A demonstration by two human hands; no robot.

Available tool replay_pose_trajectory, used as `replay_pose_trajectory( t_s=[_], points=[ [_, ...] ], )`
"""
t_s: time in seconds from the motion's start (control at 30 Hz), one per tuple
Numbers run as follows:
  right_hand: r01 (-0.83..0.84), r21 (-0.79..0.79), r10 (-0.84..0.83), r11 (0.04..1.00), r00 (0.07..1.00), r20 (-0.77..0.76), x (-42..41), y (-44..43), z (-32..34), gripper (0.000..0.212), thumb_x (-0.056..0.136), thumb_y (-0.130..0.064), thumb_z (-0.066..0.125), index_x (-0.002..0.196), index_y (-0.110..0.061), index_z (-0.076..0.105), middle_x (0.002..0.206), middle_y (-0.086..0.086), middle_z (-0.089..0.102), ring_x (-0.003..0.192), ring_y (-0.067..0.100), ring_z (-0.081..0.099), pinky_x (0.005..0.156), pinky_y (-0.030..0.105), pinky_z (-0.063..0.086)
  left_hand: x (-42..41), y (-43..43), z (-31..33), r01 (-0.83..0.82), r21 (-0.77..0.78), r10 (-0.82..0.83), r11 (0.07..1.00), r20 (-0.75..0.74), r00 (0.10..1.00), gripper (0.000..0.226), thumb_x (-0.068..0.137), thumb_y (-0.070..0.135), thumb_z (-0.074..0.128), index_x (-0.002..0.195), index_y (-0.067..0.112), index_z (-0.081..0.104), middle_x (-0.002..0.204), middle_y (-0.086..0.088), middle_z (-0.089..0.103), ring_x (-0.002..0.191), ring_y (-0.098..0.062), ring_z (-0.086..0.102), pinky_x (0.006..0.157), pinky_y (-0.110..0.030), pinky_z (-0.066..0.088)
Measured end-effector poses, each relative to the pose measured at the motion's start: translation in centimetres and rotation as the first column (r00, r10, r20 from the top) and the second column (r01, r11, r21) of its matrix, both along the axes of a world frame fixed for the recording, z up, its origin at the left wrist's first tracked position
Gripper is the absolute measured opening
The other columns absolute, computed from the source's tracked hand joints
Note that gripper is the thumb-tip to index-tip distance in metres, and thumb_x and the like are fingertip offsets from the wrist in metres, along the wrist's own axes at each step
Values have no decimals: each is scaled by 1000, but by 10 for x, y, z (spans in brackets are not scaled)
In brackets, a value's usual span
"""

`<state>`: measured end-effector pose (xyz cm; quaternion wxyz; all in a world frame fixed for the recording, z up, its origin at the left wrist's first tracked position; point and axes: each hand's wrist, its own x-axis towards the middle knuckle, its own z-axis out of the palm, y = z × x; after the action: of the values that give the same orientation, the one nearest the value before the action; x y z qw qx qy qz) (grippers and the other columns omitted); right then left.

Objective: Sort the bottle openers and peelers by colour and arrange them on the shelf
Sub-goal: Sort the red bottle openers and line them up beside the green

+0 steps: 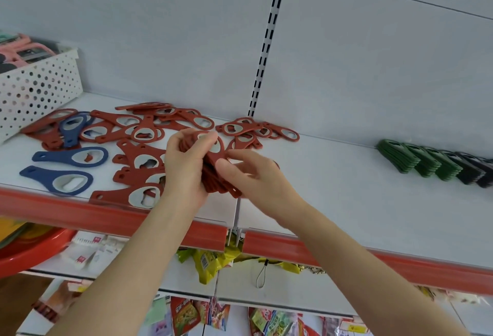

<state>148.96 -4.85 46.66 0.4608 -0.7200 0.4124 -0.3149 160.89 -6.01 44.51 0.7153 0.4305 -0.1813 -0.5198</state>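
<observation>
Left hand (186, 167) is gripping the stack of flat red rubbery bottle openers (213, 173) while right hand (250, 173) is pinching its edge, and squaring the heads before setting down looks wise.

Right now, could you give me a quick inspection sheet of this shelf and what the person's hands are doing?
Surface: white shelf with a red front strip; bare in the middle.
Job's things: loose red openers scattered at left, blue openers mixed among them; green openers and black openers stacked neatly at right.
Clutter: white perforated basket at far left, holding pink and dark items.
Grippers: left hand and right hand together hold a stack of red openers, fingers wrapped around it.
Cables: nothing seen.
Surroundings: white back panel with a slotted upright; snack packets hang below the shelf.
</observation>
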Motion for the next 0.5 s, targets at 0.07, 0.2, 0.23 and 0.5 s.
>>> replay_pose_trajectory(
  t_s=[0.07, 0.2, 0.23, 0.5],
  points=[
    [9, 7, -9, 1000, 1000, 28, 2, 5, 0, 16, 89, -31, 58, 89, -45, 51, 83, -15, 60, 75, 6, 63, 72, 28, 55, -6, -1, 2, -74, -40, 75, 996, 26, 997, 24, 79, 10, 69, 88, 23, 51, 83, 4, 55, 74, -18, 57, 66, -39, 54],
    [63, 161, -91, 985, 981, 169, -3, 3, -4, 25, 91, -21, 57, 117, -19, 58, 79, -2, 65, 63, 13, 64, 66, 29, 56, -20, -1, 8, -179, -139, 187, 974, 43, 981, 29, 81, -2, 60, 85, 23, 47, 70, 9, 49, 58, -7, 49, 54, -25, 43],
    [59, 238, -114, 970, 968, 226, -6, 2, -4, 27, 92, -19, 56, 118, -18, 58, 78, 0, 65, 63, 15, 64, 65, 28, 56, -23, -2, 9, -197, -162, 207, 967, 50, 977, 30, 81, -4, 58, 85, 23, 46, 69, 8, 49, 55, -5, 48, 53, -23, 43],
    [-42, 540, -258, 841, 845, 468, -43, -1, -4, 37, 91, -10, 54, 128, -15, 54, 108, 11, 64, 80, 29, 66, 71, 28, 59, -55, -12, 7, -87, -228, 124, 970, 153, 980, 29, 81, 0, 58, 89, 26, 50, 82, 4, 54, 72, -10, 54, 65, -24, 48]
  ],
)
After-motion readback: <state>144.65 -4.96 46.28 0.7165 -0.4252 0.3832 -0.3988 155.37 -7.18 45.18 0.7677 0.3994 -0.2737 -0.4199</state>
